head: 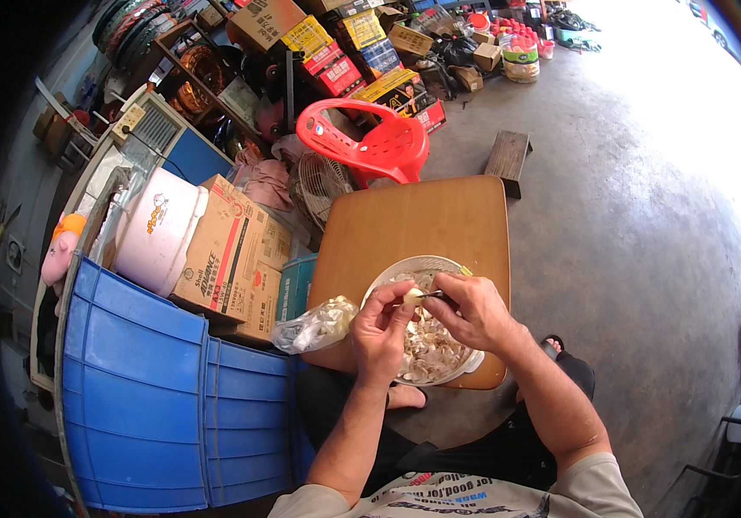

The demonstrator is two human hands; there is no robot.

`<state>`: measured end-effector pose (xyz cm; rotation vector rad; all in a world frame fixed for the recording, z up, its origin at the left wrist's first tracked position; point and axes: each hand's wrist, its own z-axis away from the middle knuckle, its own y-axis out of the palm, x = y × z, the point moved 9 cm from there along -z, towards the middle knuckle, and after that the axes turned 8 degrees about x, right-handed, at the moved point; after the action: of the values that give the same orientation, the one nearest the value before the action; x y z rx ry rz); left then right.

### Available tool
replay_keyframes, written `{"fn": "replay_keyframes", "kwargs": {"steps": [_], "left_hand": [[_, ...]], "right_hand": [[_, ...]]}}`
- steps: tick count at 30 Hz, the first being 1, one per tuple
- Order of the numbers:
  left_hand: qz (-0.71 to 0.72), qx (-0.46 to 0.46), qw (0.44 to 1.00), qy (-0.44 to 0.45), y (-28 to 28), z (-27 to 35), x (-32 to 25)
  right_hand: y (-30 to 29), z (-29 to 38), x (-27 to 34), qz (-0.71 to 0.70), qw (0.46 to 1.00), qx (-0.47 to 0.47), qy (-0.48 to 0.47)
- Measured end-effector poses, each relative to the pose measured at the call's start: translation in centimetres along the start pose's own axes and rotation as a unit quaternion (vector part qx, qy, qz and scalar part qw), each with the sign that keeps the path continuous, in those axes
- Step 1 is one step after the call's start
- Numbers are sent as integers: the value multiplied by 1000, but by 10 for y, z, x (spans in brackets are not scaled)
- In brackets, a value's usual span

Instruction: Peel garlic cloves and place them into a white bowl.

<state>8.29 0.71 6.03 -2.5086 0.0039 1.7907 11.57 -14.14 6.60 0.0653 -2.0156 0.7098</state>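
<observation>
Between the fingertips of my left hand (380,327) is a pale garlic clove (413,296). My right hand (477,311) grips a small dark-handled knife (438,296), its tip at the clove. Both hands are over a white plastic basket (388,272) that holds papery garlic skins (432,353); its middle is partly hidden by my hands. Left of my left hand, a clear plastic bag (318,326) with pale cloves inside lies at the edge of the brown wooden table (409,213).
Blue plastic bins (134,388) and cardboard cartons (221,246) flank the table on the left. Beyond it are a red plastic chair (370,146), a fan (322,184) and a low wooden stool (506,158). Stacked boxes (335,68) stand farther back.
</observation>
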Motion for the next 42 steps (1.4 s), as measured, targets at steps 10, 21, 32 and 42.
{"fn": "replay_keyframes", "kwargs": {"steps": [10, 21, 32, 42], "left_hand": [[76, -17, 997, -21, -4, -1, 10], [96, 11, 994, -48, 0, 0, 15], [181, 33, 979, -82, 6, 2, 24], [206, 37, 975, -72, 7, 2, 23]], "right_hand": [[-2, 1, -1, -27, 999, 14, 11], [0, 1, 12, 57, 997, -20, -44], [3, 2, 14, 81, 994, 5, -69], [2, 2, 13, 56, 996, -10, -75]]}}
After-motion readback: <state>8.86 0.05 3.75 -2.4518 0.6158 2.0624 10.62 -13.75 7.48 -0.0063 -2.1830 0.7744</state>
